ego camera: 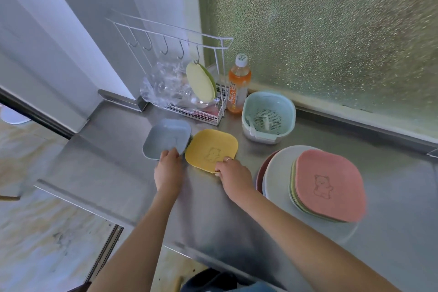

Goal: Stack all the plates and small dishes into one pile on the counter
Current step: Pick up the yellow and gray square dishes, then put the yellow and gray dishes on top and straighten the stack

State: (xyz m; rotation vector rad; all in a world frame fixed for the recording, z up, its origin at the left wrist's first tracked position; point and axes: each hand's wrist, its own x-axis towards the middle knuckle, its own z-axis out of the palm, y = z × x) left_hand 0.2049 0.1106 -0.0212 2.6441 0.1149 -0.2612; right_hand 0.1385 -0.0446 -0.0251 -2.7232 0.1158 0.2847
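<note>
A blue-grey square dish (166,136) lies on the steel counter (113,168), and my left hand (168,168) grips its near edge. Beside it a yellow square dish (208,144) with a bear outline is pinched at its near corner by my right hand (233,176). At the right stands a pile: a pink bear dish (331,185) on top, pale green and cream dishes under it, then a large grey plate (277,173) and a dark red plate (260,173). A green round plate (200,80) leans in the rack.
A white wire rack (196,111) with hooks and clear plastic wrap stands at the back. An orange drink bottle (237,85) and a mint colander basket (269,116) sit near the frosted window. The counter's front edge drops off at the left to the floor.
</note>
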